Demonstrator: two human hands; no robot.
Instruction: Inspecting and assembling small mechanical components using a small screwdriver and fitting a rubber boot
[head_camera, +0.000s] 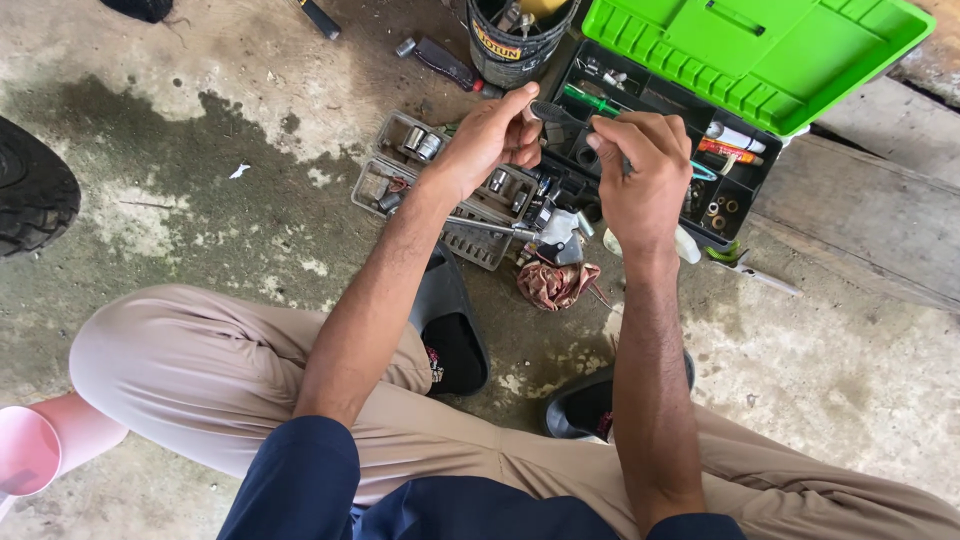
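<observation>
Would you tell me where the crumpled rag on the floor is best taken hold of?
Pinch the crumpled rag at its bunched top folds, coming straight down from above: it lies loose on the concrete floor, and tools crowd its upper edge, so the near side is probably freest.

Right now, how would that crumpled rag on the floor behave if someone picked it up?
The rag is bunched in soft folds, so it would probably droop limply. It looks light, and likely grimy. It would not roll.

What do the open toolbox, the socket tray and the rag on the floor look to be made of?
Toolbox: moulded plastic, bright green lid, black base. Socket tray: probably clear-grey plastic; the sockets in it shine like metal. Rag: crumpled reddish-brown cloth.
</observation>
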